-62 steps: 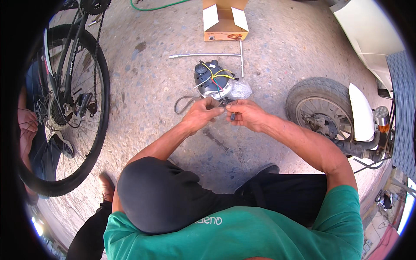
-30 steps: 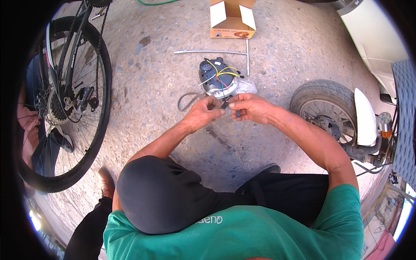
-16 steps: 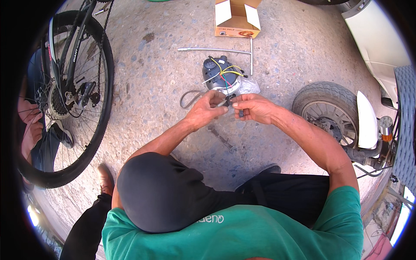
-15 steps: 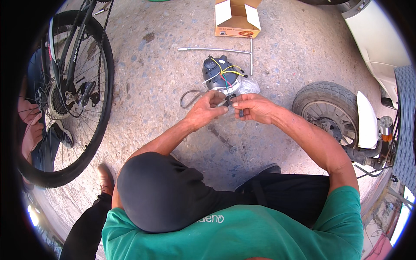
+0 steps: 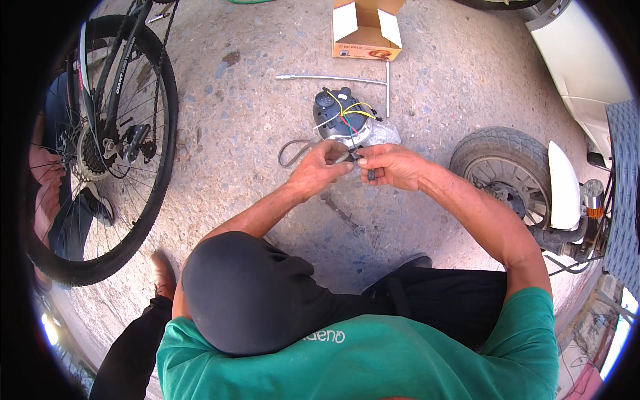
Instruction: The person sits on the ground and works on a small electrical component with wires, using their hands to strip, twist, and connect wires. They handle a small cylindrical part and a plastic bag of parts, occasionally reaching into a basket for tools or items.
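My left hand point(image 5: 313, 175) and my right hand point(image 5: 395, 167) meet over the ground, fingers pinched around a small black wire connector point(image 5: 355, 154). A second small black plug point(image 5: 371, 175) hangs beneath my right hand's fingers. Just beyond my fingertips lies a dark grey, rounded housing point(image 5: 338, 119), like the back of a lamp, with yellow, red, green and white wires point(image 5: 347, 112) coming out of it. Clear plastic wrap point(image 5: 385, 133) is bunched at its right side. How the connector's parts fit together is hidden by my fingers.
A T-handle wrench point(image 5: 333, 79) lies beyond the housing, near an open cardboard box point(image 5: 367, 51). A strap loop point(image 5: 291, 153) and a spanner point(image 5: 345, 215) are on the ground. Left stands a bicycle point(image 5: 100, 147) with another person's hand point(image 5: 45, 180) behind it; a small wheel point(image 5: 505, 167) is right.
My hands keep almost the same place and the same pinch on the connector. The other person's hand behind the bicycle wheel has shifted a little.
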`<action>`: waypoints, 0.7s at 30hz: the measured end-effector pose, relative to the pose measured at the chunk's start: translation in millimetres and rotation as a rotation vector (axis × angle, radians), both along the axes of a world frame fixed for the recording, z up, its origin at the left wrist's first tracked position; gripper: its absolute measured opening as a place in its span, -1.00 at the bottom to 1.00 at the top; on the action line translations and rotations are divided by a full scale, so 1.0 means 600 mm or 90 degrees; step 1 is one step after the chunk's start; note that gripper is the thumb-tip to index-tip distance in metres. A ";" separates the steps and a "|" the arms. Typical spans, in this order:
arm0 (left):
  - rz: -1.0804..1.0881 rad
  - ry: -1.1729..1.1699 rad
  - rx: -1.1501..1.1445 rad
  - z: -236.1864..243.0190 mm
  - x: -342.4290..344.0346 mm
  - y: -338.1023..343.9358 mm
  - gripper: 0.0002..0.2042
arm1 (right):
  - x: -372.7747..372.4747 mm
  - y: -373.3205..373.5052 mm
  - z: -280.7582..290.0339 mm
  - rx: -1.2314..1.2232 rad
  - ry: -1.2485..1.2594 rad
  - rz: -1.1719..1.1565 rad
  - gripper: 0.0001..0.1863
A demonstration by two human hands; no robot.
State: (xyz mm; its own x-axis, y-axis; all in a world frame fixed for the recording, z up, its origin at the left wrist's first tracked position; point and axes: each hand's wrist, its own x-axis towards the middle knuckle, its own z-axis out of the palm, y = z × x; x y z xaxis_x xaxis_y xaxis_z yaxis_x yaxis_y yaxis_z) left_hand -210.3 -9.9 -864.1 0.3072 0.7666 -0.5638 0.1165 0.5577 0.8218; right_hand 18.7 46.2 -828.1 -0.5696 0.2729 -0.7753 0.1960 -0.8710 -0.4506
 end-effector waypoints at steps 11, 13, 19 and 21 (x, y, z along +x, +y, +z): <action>-0.033 0.051 0.088 -0.003 0.005 0.005 -0.38 | -0.006 -0.001 -0.003 0.003 -0.022 0.012 -0.59; -0.042 0.033 0.096 0.000 0.005 0.005 -0.38 | -0.007 -0.003 -0.003 0.010 -0.036 0.017 -0.59; -0.032 0.011 0.092 0.000 0.002 0.003 -0.38 | -0.011 -0.009 0.004 0.050 -0.084 0.005 -0.60; -0.033 0.017 0.087 -0.002 0.001 0.003 -0.39 | -0.013 -0.013 0.006 0.089 -0.111 0.000 -0.61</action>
